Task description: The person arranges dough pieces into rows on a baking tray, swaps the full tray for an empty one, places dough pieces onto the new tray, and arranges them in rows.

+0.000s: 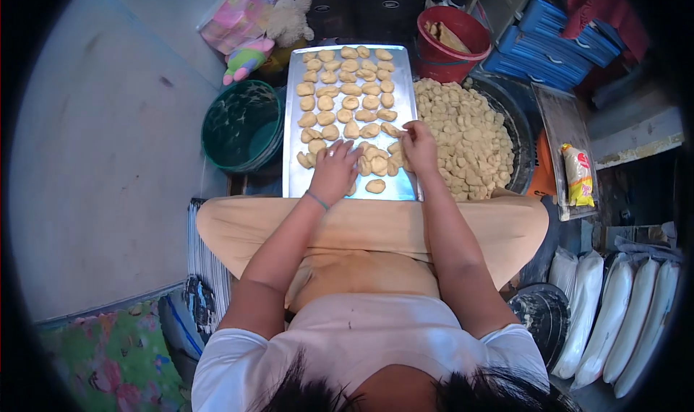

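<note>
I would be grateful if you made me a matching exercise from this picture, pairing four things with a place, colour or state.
Things
1. Tray
2. Heap of dough
3. Packet
4. Left hand

Descriptions
A. Lying on a board at the right
B. Reaching among pieces, with a thin band at the wrist
C. Silver, with rows of dough pieces on it
D. Piled in a black basin

Right pairs: 1-C, 2-D, 3-A, 4-B.
</note>
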A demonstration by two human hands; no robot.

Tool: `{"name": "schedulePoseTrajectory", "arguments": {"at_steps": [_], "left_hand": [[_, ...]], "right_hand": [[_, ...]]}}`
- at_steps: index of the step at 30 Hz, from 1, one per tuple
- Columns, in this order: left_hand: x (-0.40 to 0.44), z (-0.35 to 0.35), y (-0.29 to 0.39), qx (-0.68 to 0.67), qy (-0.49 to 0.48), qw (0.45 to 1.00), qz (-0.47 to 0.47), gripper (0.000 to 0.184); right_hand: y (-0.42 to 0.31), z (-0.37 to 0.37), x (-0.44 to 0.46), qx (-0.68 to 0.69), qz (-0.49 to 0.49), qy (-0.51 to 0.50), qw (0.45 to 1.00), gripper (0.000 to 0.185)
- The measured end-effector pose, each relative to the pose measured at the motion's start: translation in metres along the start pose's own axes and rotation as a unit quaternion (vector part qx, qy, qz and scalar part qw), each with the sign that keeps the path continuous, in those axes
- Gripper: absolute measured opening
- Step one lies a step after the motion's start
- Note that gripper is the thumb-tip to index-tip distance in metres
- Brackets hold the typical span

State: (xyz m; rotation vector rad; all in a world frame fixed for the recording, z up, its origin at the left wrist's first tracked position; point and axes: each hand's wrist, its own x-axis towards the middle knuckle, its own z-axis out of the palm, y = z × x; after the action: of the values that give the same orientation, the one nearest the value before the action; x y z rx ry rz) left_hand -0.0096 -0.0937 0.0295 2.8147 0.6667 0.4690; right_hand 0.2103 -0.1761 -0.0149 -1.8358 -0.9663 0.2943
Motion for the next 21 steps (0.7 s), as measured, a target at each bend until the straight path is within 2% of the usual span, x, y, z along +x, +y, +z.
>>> {"name": "schedulePoseTrajectory", "arguments": {"at_steps": [1,2,4,5,6,7,8,10,13,16,19,21], "left_hand": [[-0.015,-0.001,0.000,0.001,-0.032,0.999,-0.015,0.046],[-0.025,-0.003,-0.001,0.009,-0.010,0.999,-0.031,0.045],[-0.037,-0.014,-0.001,0.023,0.033,0.997,-0.060,0.042],[-0.040,-0.012,-0.006,0.073,0.081,0.991,-0.080,0.041],[-0.042,-0.010,-0.016,0.060,0.074,0.989,-0.112,0.039],[-0.042,-0.009,-0.029,0.046,0.068,0.986,-0.145,0.037],[-0.043,-0.009,-0.042,0.033,0.063,0.981,-0.178,0.035],[-0.045,-0.017,-0.061,-0.064,0.068,0.980,-0.174,0.029],[-0.051,-0.023,-0.073,-0.136,0.065,0.977,-0.152,0.029],[-0.051,-0.027,-0.073,-0.178,0.059,0.967,-0.170,0.030],[-0.053,-0.026,-0.067,-0.191,0.073,0.957,-0.205,0.031],[-0.053,-0.024,-0.070,-0.182,0.090,0.963,-0.178,0.032]], "right_hand": [[-0.005,-0.004,-0.004,-0.012,0.017,-0.003,1.000,0.019],[-0.009,-0.005,-0.008,-0.025,0.033,-0.006,0.999,0.020],[-0.020,-0.003,-0.025,-0.112,0.010,-0.074,0.991,0.026],[-0.032,-0.002,-0.036,-0.167,-0.015,-0.107,0.980,0.027],[-0.044,-0.004,-0.041,-0.223,-0.040,-0.138,0.964,0.028],[-0.052,-0.006,-0.041,-0.238,0.004,-0.189,0.953,0.027],[-0.059,-0.007,-0.039,-0.227,-0.016,-0.177,0.958,0.028],[-0.071,-0.002,-0.032,-0.201,-0.055,-0.151,0.966,0.029],[-0.084,0.033,-0.016,-0.122,-0.143,-0.233,0.954,0.033],[-0.105,0.071,-0.031,-0.179,-0.231,-0.199,0.935,0.031],[-0.102,0.090,-0.033,-0.205,-0.181,-0.241,0.931,0.026],[-0.095,0.088,-0.029,-0.217,-0.188,-0.274,0.918,0.032]]}}
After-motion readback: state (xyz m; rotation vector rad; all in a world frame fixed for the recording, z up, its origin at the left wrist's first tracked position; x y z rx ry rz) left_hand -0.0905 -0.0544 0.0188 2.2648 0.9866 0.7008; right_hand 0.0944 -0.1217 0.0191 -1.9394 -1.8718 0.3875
